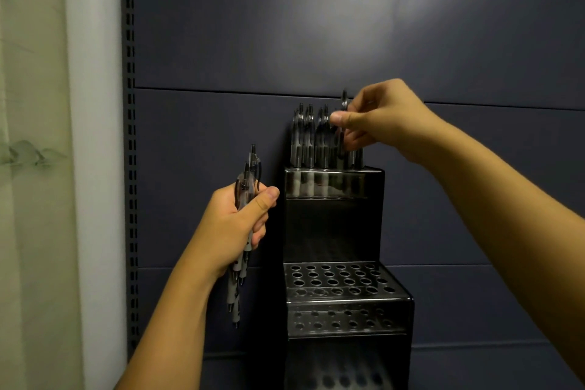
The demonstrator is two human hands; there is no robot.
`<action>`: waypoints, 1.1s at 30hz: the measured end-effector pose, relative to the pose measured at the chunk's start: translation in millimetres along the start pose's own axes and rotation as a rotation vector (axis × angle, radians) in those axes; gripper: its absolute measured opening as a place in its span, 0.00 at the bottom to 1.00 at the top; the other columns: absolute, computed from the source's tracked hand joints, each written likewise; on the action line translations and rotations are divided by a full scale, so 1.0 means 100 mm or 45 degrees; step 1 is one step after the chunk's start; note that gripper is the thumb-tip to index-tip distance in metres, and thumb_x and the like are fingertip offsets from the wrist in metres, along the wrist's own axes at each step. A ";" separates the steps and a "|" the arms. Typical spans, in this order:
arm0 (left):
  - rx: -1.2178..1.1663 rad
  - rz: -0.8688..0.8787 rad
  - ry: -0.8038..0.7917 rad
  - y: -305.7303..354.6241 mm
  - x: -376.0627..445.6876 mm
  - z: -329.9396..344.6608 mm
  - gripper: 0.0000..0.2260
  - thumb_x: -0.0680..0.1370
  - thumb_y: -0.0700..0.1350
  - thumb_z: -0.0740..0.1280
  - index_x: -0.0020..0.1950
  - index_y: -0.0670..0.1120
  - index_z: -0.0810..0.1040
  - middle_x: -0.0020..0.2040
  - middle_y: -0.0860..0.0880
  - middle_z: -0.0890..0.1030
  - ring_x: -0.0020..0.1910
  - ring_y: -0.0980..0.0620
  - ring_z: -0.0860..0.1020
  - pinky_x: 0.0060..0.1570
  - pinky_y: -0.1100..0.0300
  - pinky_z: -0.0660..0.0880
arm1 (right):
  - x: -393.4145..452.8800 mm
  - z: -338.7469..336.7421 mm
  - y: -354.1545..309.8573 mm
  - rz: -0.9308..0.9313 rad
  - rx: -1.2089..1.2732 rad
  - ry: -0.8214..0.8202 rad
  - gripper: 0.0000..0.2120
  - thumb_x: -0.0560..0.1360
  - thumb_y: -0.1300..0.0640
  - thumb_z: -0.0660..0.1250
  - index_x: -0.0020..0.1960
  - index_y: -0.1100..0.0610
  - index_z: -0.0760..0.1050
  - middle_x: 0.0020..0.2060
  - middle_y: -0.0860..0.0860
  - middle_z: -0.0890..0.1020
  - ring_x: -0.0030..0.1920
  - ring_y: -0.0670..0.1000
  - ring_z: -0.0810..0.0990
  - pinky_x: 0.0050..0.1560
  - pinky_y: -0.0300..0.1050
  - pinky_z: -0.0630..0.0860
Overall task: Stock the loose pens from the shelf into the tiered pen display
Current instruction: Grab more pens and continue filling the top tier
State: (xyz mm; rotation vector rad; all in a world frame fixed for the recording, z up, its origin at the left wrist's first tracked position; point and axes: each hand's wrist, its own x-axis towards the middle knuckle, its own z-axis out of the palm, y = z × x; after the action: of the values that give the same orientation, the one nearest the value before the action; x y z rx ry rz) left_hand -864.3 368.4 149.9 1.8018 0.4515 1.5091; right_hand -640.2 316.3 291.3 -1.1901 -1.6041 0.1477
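A black tiered pen display (335, 231) stands against the dark back panel. Its top tier holds several upright pens (308, 139). The middle tier (338, 278) shows rows of open holes, and a lower tier (345, 380) sits at the frame's bottom. My right hand (376, 118) is at the top tier's right side, pinching one pen (344, 101) that stands upright among the others. My left hand (240, 225) is left of the display, closed around a bundle of pens (250, 174) whose tips hang below the fist.
A slotted metal upright (129, 136) runs down the left edge of the dark shelving panel (221, 41). Beyond it is a pale wall and a light curtain (31, 152).
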 end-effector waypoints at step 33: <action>-0.083 -0.154 0.286 0.96 0.10 0.21 0.11 0.82 0.49 0.67 0.43 0.45 0.76 0.28 0.51 0.70 0.25 0.53 0.69 0.26 0.61 0.66 | -1.20 0.35 -0.31 0.087 -0.123 -0.373 0.07 0.74 0.64 0.76 0.51 0.61 0.83 0.41 0.56 0.87 0.39 0.50 0.86 0.43 0.45 0.85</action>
State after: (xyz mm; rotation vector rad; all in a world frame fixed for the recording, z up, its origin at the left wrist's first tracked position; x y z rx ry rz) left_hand -859.7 304.1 224.5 1.5340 0.6018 1.6285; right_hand -696.3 227.6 216.6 -1.3457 -1.8420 0.3030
